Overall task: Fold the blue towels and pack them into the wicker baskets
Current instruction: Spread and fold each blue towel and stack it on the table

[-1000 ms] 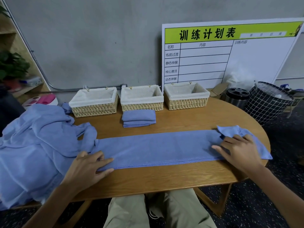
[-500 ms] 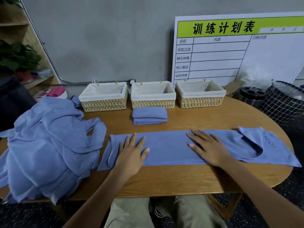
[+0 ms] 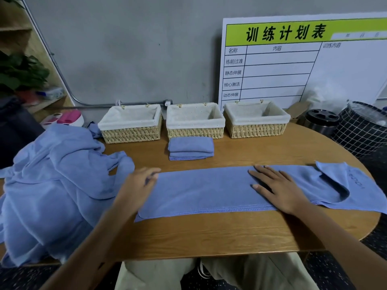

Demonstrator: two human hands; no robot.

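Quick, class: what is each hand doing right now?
Left hand: at the end of the long blue towel strip; grip unclear.
Right hand: open, flat on it.

The white board (image 3: pixel 303 61) leaning against the wall is showing a green header band reading 训练计划表, with small date marks at the band's right end too blurred to read. Beneath the band, a table is displaying the column heads 名称, 内容 and 训练内容. The first column is listing 练前过渡, 静态伸展, 核心激活 and 动态伸展. The long blue towel (image 3: pixel 209 191) is carrying faint stitched lettering near its right end, which is not legible.
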